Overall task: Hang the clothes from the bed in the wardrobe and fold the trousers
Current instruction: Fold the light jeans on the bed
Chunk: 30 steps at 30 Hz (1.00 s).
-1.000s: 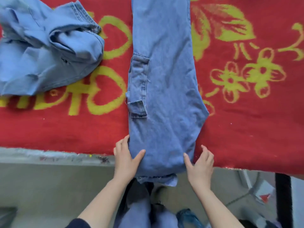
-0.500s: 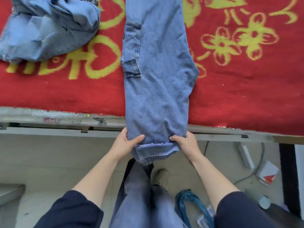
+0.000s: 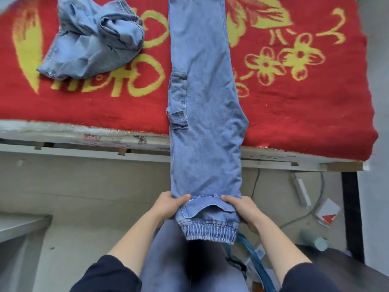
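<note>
Trousers (image 3: 202, 102) lie lengthwise, elastic end hanging past bed edge (image 3: 84, 152); left hand (image 3: 168, 205), right hand (image 3: 244, 209) pinch its sides. Risk: uneven pull skews fold.

- Bright, even daylight; reds and yellows saturated
- Shadows soft: thin rim under crumpled denim (image 3: 92, 45) at 10 o'clock, darker band below bed edge (image 3: 84, 153)
- Trousers (image 3: 206, 102) weave crisp at centre; person's legs (image 3: 179, 262) at 6 o'clock dark and smeared
- Wide-angle bend: bed edge bows, corners at 1 and 5 o'clock stretched and soft
</note>
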Each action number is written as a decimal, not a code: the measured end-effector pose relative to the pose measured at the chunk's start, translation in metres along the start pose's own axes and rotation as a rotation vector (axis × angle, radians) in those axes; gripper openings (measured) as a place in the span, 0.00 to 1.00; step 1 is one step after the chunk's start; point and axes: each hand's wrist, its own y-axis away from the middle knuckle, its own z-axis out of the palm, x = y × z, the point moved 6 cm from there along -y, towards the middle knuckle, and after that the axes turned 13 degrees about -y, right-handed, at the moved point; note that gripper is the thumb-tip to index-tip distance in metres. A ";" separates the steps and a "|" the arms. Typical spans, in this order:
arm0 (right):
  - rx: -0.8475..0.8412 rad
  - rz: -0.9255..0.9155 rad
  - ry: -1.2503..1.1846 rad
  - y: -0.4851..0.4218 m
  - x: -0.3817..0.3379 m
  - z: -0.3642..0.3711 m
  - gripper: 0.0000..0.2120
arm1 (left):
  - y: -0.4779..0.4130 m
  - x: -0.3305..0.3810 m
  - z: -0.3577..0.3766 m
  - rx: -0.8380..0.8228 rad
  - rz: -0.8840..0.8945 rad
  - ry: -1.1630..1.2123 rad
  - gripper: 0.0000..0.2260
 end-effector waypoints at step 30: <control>-0.105 -0.513 -0.258 -0.099 -0.585 0.074 0.08 | -0.150 0.484 -0.305 0.118 0.285 0.484 0.11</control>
